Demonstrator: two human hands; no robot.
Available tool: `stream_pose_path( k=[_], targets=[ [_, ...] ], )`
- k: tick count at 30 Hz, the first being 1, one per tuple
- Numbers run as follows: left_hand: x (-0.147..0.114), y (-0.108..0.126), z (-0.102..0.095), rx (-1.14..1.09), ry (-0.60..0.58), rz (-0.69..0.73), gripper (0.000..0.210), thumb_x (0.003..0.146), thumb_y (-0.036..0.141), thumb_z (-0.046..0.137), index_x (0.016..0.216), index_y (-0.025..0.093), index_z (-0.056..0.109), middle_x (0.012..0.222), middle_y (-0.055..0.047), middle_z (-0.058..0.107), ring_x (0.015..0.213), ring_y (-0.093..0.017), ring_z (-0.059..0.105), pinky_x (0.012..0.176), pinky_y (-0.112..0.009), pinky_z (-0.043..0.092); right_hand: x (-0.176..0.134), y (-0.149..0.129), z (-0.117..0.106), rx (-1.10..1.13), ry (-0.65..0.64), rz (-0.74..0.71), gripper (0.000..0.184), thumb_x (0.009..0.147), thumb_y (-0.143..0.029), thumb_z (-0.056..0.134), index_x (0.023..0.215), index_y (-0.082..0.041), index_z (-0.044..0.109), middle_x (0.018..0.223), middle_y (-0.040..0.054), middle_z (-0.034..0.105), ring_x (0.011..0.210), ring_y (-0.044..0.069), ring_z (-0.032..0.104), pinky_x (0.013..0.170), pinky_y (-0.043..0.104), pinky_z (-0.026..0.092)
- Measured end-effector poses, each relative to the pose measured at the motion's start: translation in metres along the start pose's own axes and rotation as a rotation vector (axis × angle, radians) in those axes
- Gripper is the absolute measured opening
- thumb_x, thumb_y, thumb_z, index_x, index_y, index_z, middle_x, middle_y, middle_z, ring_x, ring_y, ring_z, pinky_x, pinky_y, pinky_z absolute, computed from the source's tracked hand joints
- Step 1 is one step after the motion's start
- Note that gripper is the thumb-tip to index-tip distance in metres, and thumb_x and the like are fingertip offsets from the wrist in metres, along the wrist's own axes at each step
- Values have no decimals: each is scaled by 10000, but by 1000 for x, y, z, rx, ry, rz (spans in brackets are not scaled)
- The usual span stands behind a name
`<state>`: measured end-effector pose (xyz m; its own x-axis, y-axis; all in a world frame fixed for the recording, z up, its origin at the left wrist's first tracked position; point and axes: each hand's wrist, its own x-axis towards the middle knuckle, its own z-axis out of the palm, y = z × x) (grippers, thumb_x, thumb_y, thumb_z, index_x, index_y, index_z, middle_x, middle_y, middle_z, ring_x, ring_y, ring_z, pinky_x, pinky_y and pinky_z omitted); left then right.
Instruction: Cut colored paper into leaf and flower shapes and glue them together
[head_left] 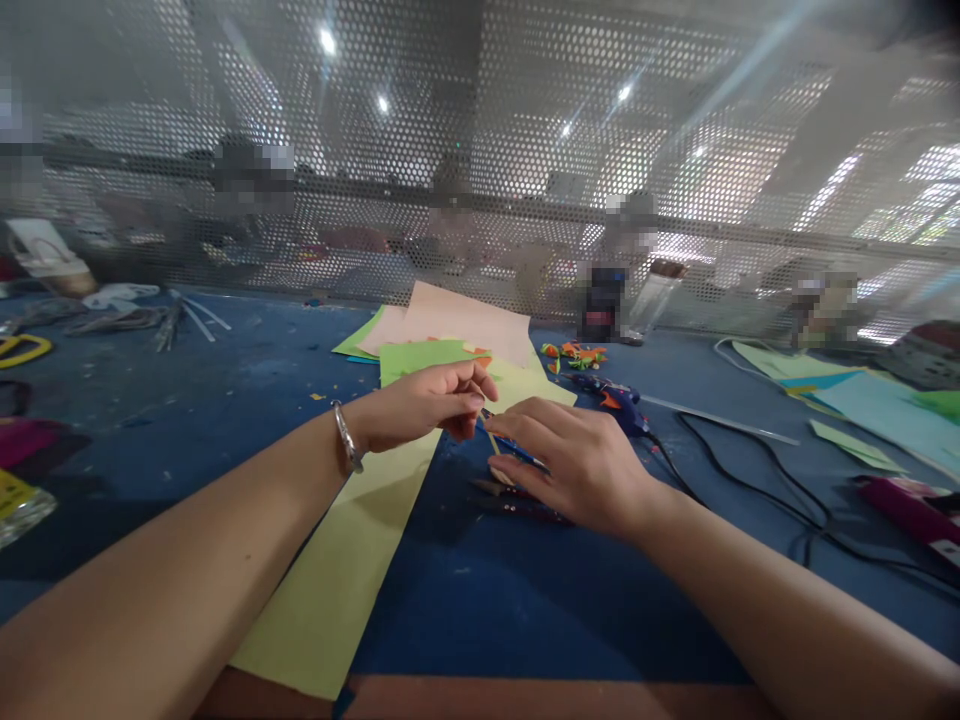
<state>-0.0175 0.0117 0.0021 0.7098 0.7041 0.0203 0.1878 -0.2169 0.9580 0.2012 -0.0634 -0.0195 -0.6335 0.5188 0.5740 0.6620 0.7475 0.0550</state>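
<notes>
My left hand [427, 405], with a silver bracelet on the wrist, hovers over a long pale yellow paper sheet [341, 570] with its fingers curled and pinched together; what the fingertips pinch is too small to make out. My right hand [577, 462] lies flat, fingers spread, over a thin blue stick-like object [517, 450] on the blue table [487, 590]. The two hands' fingertips almost meet. Dark thin tools [517, 500] lie under my right palm.
Green and pink paper sheets [450, 330] are stacked behind the hands. A blue glue gun [619, 400] with a black cable [757, 480] lies to the right, orange and green scraps [574, 355] beyond it. More coloured sheets [862, 400] sit far right. A perforated metal screen [480, 150] closes the back.
</notes>
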Motion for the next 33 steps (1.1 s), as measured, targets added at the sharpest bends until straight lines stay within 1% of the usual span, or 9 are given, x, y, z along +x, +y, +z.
stream_pose_path(
  k=[5,10,15,20,23,26,29,31,33],
  targets=[
    [0,-1,-2,-88,-8,-39,175,890,314,639,1004,192,587,761,18,592,675,-124,596,672,-266,480,0,5,1,24,-6,22,261,1011,-301,547,1227,-175,623,1166,96,704,1009,210,681,805,320,543],
    [1,-3,-8,-171,-6,-73,155,901,289,634,1000,189,570,797,15,600,660,-104,592,677,-258,478,0,8,1,48,-5,12,313,998,-368,572,1246,-182,619,1183,101,701,1033,226,669,867,357,548],
    [1,-4,-6,-161,-9,-73,146,904,282,636,993,188,567,768,26,582,659,-106,583,658,-248,464,1,8,1,16,38,12,292,1008,-334,557,1245,-179,631,1162,106,713,1023,226,671,861,363,551],
    [2,0,7,-122,-34,-74,154,914,310,639,965,186,565,751,31,572,647,-106,572,631,-237,447,2,8,4,-3,85,-55,197,1005,-225,530,1104,-173,693,1045,92,734,934,196,678,811,330,547],
    [3,0,14,-126,-26,-64,142,938,298,614,974,180,543,742,33,571,648,-104,575,636,-239,454,1,10,6,13,109,-89,202,995,-172,508,1018,-185,709,978,79,735,882,182,677,773,322,544],
    [3,1,20,-181,26,-73,162,936,268,616,1030,179,519,754,33,586,638,-103,591,640,-248,469,0,11,6,51,115,-88,190,992,-173,517,1004,-190,706,970,76,729,884,184,673,772,326,542],
    [3,4,23,-261,123,-103,248,915,265,655,1096,184,507,797,17,623,685,-113,632,678,-257,491,-2,11,6,73,127,-73,149,980,-187,553,996,-188,702,977,81,724,882,188,669,779,328,537],
    [3,6,23,-274,222,-149,213,927,301,647,1056,182,526,796,8,635,717,-117,648,696,-253,494,-2,11,5,63,152,-63,129,972,-185,569,989,-184,697,974,84,721,875,189,668,784,329,533],
    [2,8,21,-236,273,-222,206,934,359,636,927,169,555,733,11,624,672,-113,638,647,-237,475,-2,12,4,28,185,-57,134,971,-180,562,987,-191,695,971,82,721,864,185,667,782,329,530]
  ],
)
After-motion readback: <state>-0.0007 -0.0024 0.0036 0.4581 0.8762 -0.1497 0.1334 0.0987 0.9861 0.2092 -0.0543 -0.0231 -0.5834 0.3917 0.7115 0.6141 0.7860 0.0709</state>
